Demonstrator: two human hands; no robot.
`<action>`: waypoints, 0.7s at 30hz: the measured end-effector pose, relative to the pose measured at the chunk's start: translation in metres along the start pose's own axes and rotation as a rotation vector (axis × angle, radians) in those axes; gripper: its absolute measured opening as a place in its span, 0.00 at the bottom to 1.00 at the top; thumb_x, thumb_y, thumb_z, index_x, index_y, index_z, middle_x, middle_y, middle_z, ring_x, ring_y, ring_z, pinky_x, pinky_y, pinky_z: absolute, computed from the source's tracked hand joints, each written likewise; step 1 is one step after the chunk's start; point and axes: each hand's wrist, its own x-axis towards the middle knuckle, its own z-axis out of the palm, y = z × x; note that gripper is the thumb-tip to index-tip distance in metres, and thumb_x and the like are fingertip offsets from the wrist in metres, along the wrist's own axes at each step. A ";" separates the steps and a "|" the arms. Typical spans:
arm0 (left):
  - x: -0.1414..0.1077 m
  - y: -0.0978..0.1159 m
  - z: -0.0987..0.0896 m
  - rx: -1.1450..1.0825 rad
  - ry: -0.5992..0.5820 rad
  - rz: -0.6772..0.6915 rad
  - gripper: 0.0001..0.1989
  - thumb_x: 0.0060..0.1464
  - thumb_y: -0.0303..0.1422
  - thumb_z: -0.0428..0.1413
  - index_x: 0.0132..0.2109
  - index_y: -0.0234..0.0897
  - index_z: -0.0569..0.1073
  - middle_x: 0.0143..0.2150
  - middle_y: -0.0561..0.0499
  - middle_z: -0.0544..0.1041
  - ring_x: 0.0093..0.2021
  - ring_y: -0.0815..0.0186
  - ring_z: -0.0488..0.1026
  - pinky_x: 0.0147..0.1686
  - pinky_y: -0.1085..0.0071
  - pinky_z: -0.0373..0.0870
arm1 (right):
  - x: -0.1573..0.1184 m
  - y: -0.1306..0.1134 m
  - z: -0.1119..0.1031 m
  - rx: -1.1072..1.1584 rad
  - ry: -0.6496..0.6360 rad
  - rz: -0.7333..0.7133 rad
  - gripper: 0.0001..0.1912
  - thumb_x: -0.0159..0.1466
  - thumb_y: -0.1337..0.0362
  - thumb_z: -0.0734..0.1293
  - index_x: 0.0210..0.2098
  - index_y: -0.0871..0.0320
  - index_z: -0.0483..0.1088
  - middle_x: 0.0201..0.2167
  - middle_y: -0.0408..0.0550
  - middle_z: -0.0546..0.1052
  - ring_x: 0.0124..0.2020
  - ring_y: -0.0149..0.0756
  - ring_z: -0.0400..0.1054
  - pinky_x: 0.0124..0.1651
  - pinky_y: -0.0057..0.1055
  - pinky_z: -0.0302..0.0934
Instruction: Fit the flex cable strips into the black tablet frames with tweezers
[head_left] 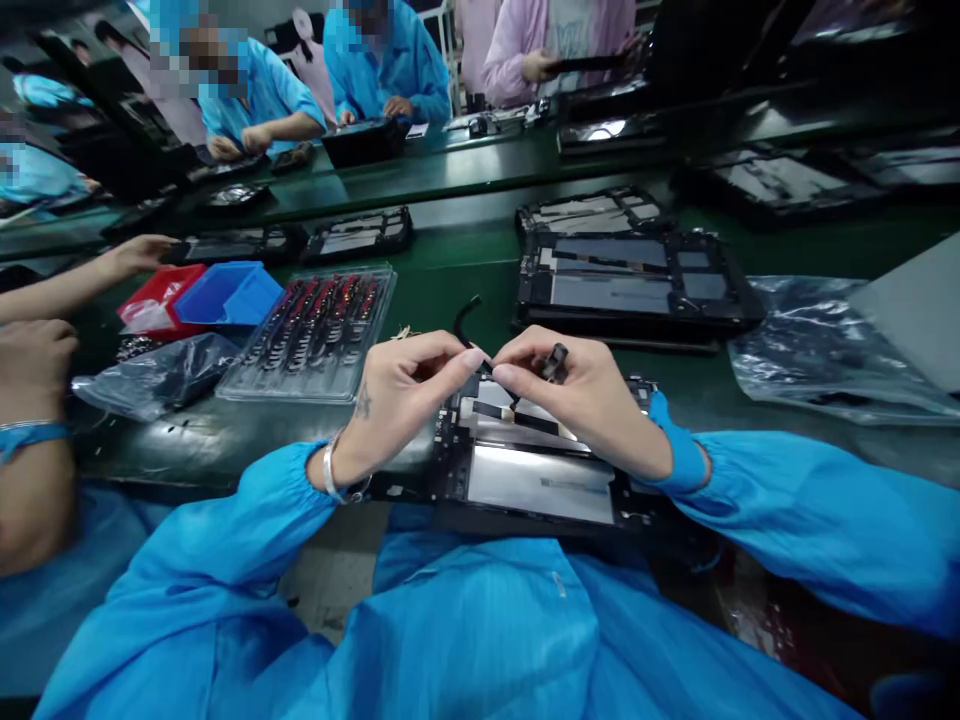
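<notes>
My left hand [397, 395] and my right hand [589, 400] meet over an opened tablet-like device [541, 482] at the table's near edge. Thumb and forefinger of both are pinched together, fingertips almost touching. A thin black strip [463, 318] curls up from behind my left fingertips; its other end runs between the two pinches. Against the curled fingers of my right hand rests a small dark cylindrical piece [556, 363], perhaps the end of a tool. Silver panels and dark ribbon cables show inside the device, and my hands hide part of its upper side.
Left stand a clear tray [300, 335] of small coiled parts, a red bin [161, 302], a blue bin [229, 292] and a plastic bag [161, 375]. Stacked opened devices [630, 285] lie ahead, another bag [832, 350] right. A co-worker's arm [82, 280] reaches in from the left.
</notes>
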 end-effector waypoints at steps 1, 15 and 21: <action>0.000 0.000 0.001 -0.028 0.005 -0.021 0.14 0.62 0.40 0.61 0.31 0.35 0.78 0.21 0.56 0.66 0.21 0.74 0.57 0.20 0.74 0.50 | 0.000 0.002 0.000 -0.006 -0.008 -0.008 0.14 0.65 0.52 0.71 0.33 0.57 0.76 0.28 0.43 0.75 0.31 0.31 0.66 0.34 0.31 0.58; -0.004 -0.041 0.003 0.393 -0.418 0.398 0.15 0.71 0.36 0.49 0.47 0.35 0.78 0.40 0.47 0.83 0.35 0.64 0.80 0.32 0.72 0.68 | -0.020 0.010 -0.071 -0.523 -0.141 0.036 0.07 0.65 0.65 0.67 0.30 0.53 0.72 0.29 0.44 0.76 0.34 0.37 0.64 0.36 0.36 0.55; 0.013 -0.048 0.016 0.391 -0.554 0.475 0.15 0.71 0.36 0.47 0.43 0.36 0.76 0.34 0.49 0.78 0.31 0.66 0.74 0.32 0.72 0.66 | -0.026 0.017 -0.097 -0.618 -0.312 0.220 0.07 0.66 0.64 0.65 0.32 0.55 0.73 0.32 0.46 0.77 0.36 0.38 0.66 0.36 0.34 0.55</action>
